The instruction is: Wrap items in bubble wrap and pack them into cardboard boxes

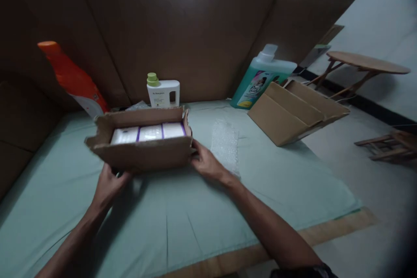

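Both of my hands hold an open-topped cardboard box [146, 156] with rough, torn-looking upper edges. Inside it sit white packs [150, 133] with purple edges, side by side in a row. My left hand [112, 182] grips the box at its lower left front, the fingers partly hidden beneath it. My right hand [206, 160] closes on the box's right end. The box appears slightly tilted, and I cannot tell whether it rests on the cloth. Right of my right hand lies a sheet of bubble wrap [224, 145].
A pale green cloth [202, 221] covers the table. Behind it stand an orange bottle [73, 78], a white bottle with a green cap [164, 92] and a large teal bottle [257, 82] against a cardboard wall [189, 39]. Another cardboard box [286, 113] leans at the right edge.
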### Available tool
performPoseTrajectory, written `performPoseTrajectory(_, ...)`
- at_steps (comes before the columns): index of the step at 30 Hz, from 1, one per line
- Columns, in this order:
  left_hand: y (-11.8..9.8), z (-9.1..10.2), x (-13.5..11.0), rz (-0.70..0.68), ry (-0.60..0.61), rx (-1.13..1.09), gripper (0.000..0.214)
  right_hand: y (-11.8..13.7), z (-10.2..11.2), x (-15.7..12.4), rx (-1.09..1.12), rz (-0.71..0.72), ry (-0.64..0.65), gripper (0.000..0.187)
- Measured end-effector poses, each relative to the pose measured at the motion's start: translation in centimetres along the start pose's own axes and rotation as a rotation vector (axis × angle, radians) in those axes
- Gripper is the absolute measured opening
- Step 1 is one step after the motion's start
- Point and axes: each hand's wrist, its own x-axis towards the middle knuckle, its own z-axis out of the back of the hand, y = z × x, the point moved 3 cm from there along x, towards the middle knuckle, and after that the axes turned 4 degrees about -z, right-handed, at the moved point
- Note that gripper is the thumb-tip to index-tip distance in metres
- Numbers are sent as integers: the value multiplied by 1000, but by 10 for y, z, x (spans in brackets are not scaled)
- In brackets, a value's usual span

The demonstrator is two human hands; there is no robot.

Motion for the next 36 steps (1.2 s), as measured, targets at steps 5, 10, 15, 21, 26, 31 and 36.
performPoseTrajectory(5, -16, -18, 17, -9, 72, -96, 78, -32, 66, -28, -406, 69, 4, 52)
performPoseTrajectory(10, -5, -7, -45, -10, -48, 35, 84, -79, 95, -74, -555, -116, -20, 33)
performPoseTrajectory(15, -22, -12, -105, -257, 37, 126, 43, -64, 110, -67, -371, -97, -316, 29)
performPoseTrajectory(21, -78, -24, -123, -687, 152, 146, 57, 42, 131, -100, -168, 50, -121, 21)
performPoseTrajectory(26, -119, -50, -122, -813, 526, -95, 72, 104, 104, -132, 212, 242, 392, 18)
performPoseTrajectory(31, -89, -67, -141, -211, 1127, -397, 28, 76, 109, -134, 286, 38, 77, 18)
performPoseTrajectory(36, -52, -39, -123, 193, 886, -495, 39, 12, 91, -116, 161, -170, -185, 20)
